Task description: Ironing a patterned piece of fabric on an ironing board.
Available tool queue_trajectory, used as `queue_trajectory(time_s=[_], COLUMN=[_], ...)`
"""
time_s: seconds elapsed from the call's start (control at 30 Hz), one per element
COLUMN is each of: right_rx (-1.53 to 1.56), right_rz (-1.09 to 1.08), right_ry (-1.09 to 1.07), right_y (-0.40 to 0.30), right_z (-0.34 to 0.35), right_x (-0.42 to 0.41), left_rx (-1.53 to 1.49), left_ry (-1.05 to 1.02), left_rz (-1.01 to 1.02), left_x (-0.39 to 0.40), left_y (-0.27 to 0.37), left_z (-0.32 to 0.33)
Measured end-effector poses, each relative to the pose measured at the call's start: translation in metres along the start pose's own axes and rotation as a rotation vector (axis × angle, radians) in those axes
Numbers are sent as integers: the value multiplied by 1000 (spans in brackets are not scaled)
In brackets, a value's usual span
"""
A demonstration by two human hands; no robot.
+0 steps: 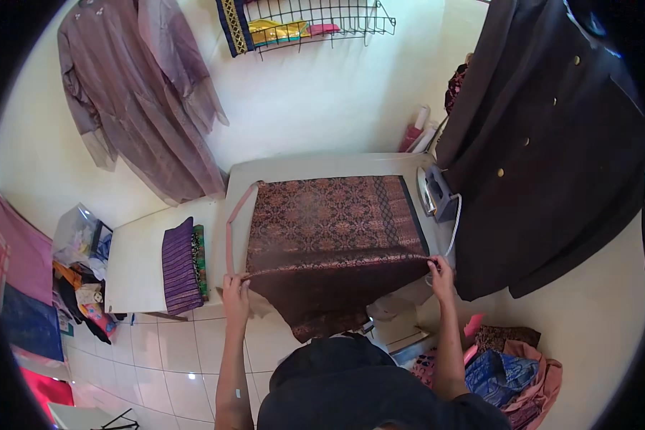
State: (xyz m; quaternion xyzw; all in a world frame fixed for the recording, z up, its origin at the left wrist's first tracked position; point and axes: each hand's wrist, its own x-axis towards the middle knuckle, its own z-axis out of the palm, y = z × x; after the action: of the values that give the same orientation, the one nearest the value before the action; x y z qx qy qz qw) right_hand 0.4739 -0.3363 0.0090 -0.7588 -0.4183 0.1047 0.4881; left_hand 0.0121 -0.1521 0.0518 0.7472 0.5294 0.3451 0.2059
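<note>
A dark patterned cloth (322, 220) with a copper-coloured floral design lies over a padded ironing table (328, 161). Its near part hangs down over the table's front edge. My left hand (236, 298) pinches the cloth at the left end of a crosswise fold. At the other end of that fold, my right hand (442, 277) grips the cloth near its dark right border. A pink strip (230, 236) runs from the cloth's far left corner down to my left hand. To the right of the cloth stands an electric iron (435, 193) with a white cord (457, 226).
Folded purple striped cloth (181, 266) lies on a white side table (137, 263). A large dark coat (548, 150) hangs close on the right, a mauve garment (140, 102) on the left wall. Heaped fabrics (505, 376) lie low at right. A wire rack (322, 27) is on the wall.
</note>
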Motion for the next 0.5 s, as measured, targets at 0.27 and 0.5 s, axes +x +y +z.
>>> queue_trajectory(time_s=[0.27,0.5], right_rx=[327,394], right_rz=[145,1], right_ry=[107,181], right_y=[-29,-37], right_z=[4,34], right_x=[25,95], left_rx=[-346,-324], left_ry=[111,35], left_rz=[19,-73], left_x=[28,90], left_y=[-16,-18], left_z=[14,32])
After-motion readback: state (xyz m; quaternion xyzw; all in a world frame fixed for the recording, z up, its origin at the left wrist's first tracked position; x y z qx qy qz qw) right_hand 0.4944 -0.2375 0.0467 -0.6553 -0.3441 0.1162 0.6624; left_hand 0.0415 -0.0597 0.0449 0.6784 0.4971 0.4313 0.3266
